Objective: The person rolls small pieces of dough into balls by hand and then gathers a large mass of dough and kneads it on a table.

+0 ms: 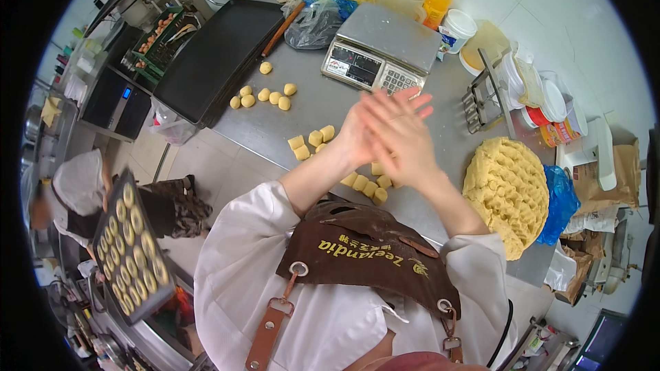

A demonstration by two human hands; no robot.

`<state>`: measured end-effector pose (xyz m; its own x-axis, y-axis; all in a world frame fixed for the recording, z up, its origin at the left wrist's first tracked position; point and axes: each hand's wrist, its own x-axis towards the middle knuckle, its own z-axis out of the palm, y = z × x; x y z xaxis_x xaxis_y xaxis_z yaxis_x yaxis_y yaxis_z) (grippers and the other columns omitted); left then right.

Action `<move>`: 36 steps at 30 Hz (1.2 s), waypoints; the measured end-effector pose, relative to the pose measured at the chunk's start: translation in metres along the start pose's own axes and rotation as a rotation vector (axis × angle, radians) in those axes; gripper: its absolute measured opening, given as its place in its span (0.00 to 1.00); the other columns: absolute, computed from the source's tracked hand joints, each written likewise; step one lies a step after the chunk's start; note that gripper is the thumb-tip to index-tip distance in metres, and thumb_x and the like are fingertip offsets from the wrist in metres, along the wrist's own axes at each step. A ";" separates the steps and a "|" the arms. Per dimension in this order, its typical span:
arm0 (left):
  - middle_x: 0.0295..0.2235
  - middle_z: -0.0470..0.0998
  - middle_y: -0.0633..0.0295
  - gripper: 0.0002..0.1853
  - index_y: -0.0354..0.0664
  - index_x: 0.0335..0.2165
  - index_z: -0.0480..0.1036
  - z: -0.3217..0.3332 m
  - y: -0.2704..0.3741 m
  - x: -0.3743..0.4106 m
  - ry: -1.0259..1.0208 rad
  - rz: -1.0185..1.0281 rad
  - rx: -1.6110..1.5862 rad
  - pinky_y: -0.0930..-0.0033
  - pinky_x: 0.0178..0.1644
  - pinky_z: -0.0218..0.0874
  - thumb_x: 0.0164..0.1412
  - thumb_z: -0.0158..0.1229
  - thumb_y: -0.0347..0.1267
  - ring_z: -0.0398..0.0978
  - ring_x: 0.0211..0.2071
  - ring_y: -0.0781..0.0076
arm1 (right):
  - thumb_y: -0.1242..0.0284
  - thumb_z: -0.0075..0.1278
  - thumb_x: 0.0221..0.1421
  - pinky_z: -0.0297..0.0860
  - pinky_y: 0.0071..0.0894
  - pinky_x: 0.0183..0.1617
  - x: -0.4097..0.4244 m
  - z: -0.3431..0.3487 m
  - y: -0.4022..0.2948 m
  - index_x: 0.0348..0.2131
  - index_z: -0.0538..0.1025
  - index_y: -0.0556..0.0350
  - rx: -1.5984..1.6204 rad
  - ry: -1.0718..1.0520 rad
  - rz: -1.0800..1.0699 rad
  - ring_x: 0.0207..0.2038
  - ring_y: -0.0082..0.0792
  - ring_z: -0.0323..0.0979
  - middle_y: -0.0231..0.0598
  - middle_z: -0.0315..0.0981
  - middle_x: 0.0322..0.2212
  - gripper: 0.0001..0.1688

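My left hand [357, 131] and my right hand [405, 139] are pressed palm to palm above the steel worktable [433, 206]. The right lies over the left, with fingers stretched out and slightly blurred. Whatever may be between the palms is hidden. Under my wrists are cut pieces of yellow dough [370, 188], partly covered by the hands. More cut pieces [301, 152] lie beside my left forearm. Farther left, several round dough balls [275, 97] rest in loose groups. A large dimpled slab of yellow dough [505, 190] sits to the right of my right forearm.
Beyond my hands stands a digital scale [384, 44]. Stacked black baking trays [221, 56] and a wooden rod [282, 29] are at the left. A metal cutter [484, 98] and plastic tubs [549, 100] line the right. At far left, a person carries a tray of shaped dough [133, 252].
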<state>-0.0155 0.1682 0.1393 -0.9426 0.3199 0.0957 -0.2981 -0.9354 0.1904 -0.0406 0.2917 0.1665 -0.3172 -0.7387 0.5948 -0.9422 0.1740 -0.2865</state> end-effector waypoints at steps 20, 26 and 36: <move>0.24 0.71 0.63 0.18 0.45 0.27 0.66 -0.187 0.090 -0.035 0.900 0.088 -0.324 0.72 0.26 0.65 0.65 0.48 0.46 0.69 0.22 0.71 | 0.61 0.38 0.68 0.48 0.49 0.69 -0.115 0.014 0.050 0.48 0.75 0.66 0.233 0.020 0.697 0.58 0.44 0.67 0.52 0.71 0.52 0.25; 0.54 0.66 0.48 0.33 0.34 0.59 0.53 -0.185 0.192 -0.011 1.063 0.574 -0.275 0.51 0.61 0.56 0.68 0.37 0.49 0.66 0.56 0.52 | 0.65 0.47 0.64 0.63 0.42 0.58 -0.122 0.009 0.051 0.44 0.77 0.63 0.181 0.047 0.787 0.54 0.47 0.70 0.54 0.73 0.49 0.19; 0.48 0.72 0.55 0.22 0.35 0.48 0.64 -0.163 0.097 -0.058 1.009 0.309 -0.401 0.54 0.56 0.60 0.66 0.39 0.42 0.70 0.52 0.60 | 0.55 0.53 0.56 0.69 0.43 0.46 -0.088 0.150 0.085 0.39 0.79 0.55 -0.091 -0.311 0.531 0.43 0.49 0.75 0.45 0.78 0.38 0.22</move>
<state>-0.0144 0.0342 -0.0073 -0.6208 -0.0319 -0.7833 0.1136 -0.9923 -0.0495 -0.0767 0.2735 -0.0228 -0.7117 -0.6888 0.1380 -0.6742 0.6144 -0.4098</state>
